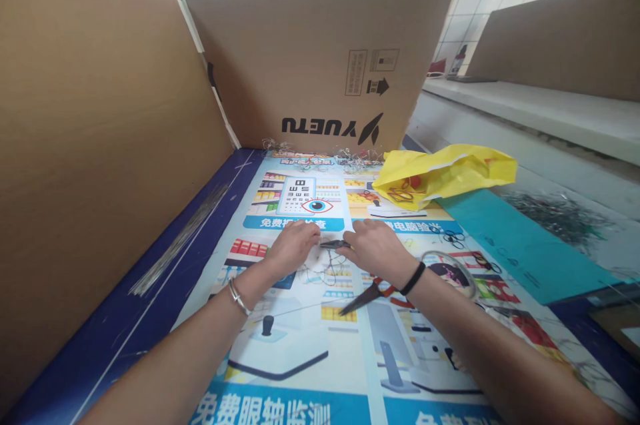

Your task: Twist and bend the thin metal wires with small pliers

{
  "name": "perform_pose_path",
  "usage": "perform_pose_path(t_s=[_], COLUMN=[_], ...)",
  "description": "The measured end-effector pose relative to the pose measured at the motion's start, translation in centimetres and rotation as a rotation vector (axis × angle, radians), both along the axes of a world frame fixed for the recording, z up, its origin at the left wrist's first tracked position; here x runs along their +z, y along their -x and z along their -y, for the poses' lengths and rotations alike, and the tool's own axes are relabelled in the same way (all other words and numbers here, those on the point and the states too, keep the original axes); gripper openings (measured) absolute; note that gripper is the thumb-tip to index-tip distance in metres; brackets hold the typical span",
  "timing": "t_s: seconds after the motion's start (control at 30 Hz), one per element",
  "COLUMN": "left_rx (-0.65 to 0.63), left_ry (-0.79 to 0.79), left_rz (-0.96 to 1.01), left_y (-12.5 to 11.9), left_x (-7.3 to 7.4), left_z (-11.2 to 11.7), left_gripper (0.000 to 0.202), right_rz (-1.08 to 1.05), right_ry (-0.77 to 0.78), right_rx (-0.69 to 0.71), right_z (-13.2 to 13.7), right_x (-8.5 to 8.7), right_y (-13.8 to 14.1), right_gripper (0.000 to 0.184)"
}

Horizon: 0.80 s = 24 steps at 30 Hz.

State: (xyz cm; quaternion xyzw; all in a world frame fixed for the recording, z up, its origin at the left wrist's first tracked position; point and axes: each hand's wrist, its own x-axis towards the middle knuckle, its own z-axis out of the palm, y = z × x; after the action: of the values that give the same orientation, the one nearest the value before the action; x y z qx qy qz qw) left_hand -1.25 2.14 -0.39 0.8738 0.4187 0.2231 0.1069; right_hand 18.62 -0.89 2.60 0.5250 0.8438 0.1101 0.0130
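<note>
1. Pliers (331,245) sit over the middle of the bench (163,318), well in from its edges, nose pointing at the left hand.
2. The right hand (377,248) is closed around their handles; a black band (413,278) circles that wrist.
3. The left hand (295,243) is just beside the nose, fingers bent inward; how far they close, and whether they pinch any wire, I cannot tell. Its wrist wears a silver bracelet (239,297).
4. Thin loops of wire (327,268) lie below the two hands on a printed sheet (280,345).
5. Scissors (360,299) lie near the right forearm, blades towards the near left corner.
6. Straight wires (183,238) run along the left edge.
7. A yellow bag (480,168) lies near the far right corner, beside a turquoise sheet (525,251).
8. A cardboard panel (300,65) stands upright along the far edge.
</note>
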Motion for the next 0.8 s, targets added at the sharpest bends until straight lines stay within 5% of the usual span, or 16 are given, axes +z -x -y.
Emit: perform_pose_path(t_s=[0.3,0.8], left_rx=[0.062,-0.019], left_ry=[-0.009,0.118], left_rz=[-0.041,0.139], left_y=[-0.09,-0.01], left_x=[-0.30,0.07], left_z=[-0.08,0.01], left_gripper=[0.015,0.014], right_rz=[-0.012,0.028], right_ry=[0.052,0.063], right_rx=[-0.032,-0.048], right_z=[0.41,0.31], right_x=[0.52,0.50], right_y=[0.04,-0.03], right_gripper=[0.039,0.043])
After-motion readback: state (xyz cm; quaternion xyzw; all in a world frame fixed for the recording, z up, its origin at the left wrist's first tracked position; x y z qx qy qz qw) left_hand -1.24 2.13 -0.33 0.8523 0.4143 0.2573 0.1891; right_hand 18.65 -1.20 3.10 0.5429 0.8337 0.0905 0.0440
